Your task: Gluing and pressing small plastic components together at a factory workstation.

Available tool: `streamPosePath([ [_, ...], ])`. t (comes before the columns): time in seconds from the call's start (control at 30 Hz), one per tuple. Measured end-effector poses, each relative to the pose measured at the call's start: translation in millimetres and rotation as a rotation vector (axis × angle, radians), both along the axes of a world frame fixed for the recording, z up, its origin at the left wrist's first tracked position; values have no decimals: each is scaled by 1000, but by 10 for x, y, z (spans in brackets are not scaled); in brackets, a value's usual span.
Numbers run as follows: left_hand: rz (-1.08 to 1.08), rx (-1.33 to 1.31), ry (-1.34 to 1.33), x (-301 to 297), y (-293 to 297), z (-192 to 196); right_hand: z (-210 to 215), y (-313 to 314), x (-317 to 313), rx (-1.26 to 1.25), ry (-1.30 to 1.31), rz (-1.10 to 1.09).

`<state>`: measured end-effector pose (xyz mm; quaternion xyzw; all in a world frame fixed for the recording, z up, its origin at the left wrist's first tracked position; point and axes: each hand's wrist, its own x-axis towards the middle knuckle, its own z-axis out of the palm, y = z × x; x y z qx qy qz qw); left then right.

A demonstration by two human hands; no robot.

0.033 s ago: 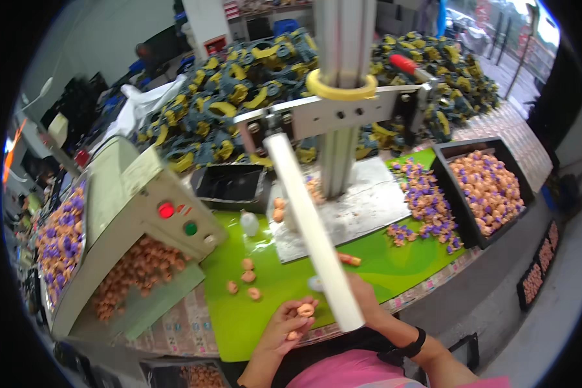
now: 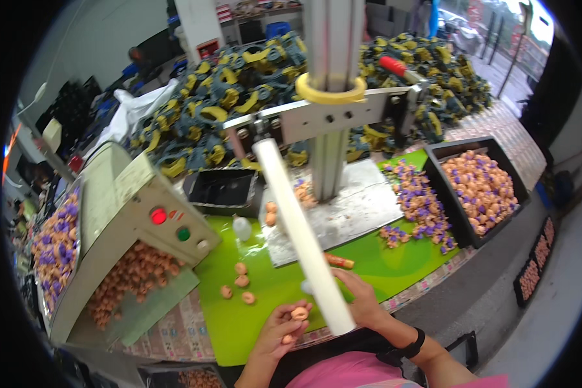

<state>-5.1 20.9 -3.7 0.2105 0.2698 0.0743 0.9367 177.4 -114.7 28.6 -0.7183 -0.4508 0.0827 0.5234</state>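
My left hand [image 2: 279, 333] is closed at the table's front edge. Its fingertips pinch a small pale-orange hollow plastic piece [image 2: 299, 313], and another orange piece [image 2: 287, 339] shows lower in the same hand. Over to the right, my right hand [image 2: 363, 302] has its fingers stretched out beside the long white lever [image 2: 304, 239], which hides part of them. I see nothing held there. Just beyond those fingers lies a red-orange tube [image 2: 338, 260]. A pale rounded thing [image 2: 307, 286] peeks out left of the lever, its kind unclear. Several loose orange pieces [image 2: 242, 280] lie on the green mat [image 2: 223, 330].
A metal post [image 2: 330, 155] carries the lever. A small clear bottle [image 2: 242, 227] and a black tray [image 2: 223, 187] stand left of it. Orange-purple parts fill a black bin [image 2: 478, 191] at right. At left is a machine [image 2: 132, 200]; behind, a grey-yellow heap [image 2: 239, 84].
The whole view has shifted slightly. My right hand's fingers now show more and reach farther out behind the lever. My left hand still holds the orange piece.
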Motion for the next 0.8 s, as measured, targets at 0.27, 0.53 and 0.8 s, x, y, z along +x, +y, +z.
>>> streamPosePath([
  [0.27, 32, -125, -45, -35, -27, -36, 55, -523, 1070, -164, -438, -469],
  [0.53, -59, -101, -12, 24, -184, 157, -132, -459, 1164, -503, -249, -538],
  [0.8, -87, -100, 16, 5, -234, 100, -136, -520, 972, -348, -138, -326],
])
